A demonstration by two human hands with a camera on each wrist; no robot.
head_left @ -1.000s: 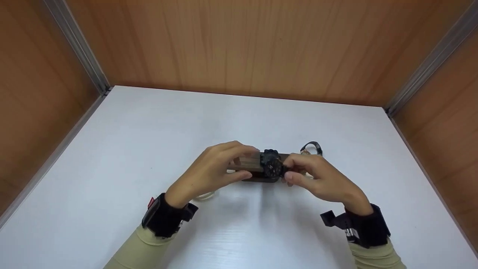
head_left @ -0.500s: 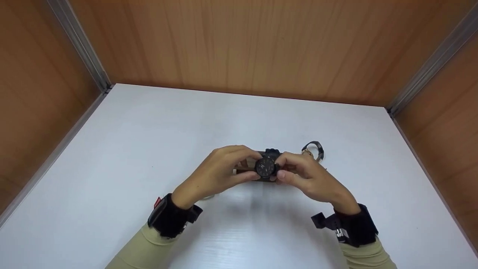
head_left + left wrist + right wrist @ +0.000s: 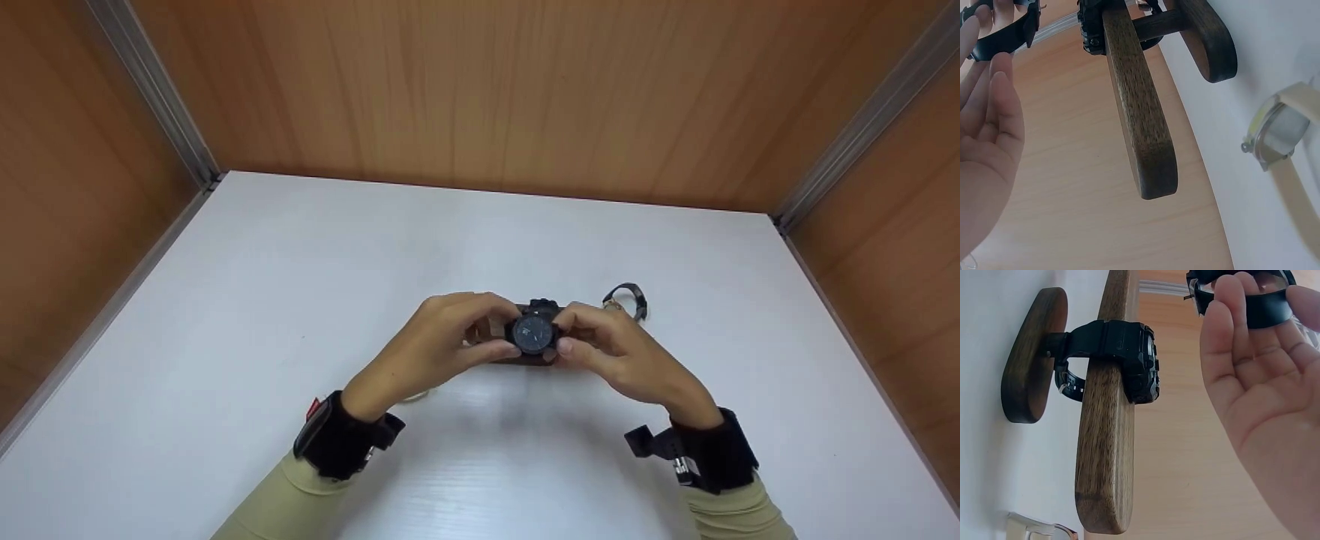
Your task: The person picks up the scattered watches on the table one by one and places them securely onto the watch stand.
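Left hand (image 3: pixel 435 345) and right hand (image 3: pixel 622 356): fingertips pinch one black watch (image 3: pixel 534 334), apparently its strap ends, steadying it above the wooden stand (image 3: pixel 1107 410). A second black watch (image 3: pixel 1120 349) is strapped round the stand's bar. Behind, a dark watch (image 3: pixel 628 298) lies on the white table (image 3: pixel 300 262).

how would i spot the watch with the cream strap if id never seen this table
Start at the dark wooden stand in the middle of the white table. The cream-strapped watch lies flat on the table beside it, near the left hand; unlike the black watches, it has a silver case.

Dark matt wood stand (image 3: pixel 1105 455); black matt plastic watch (image 3: pixel 1129 360).
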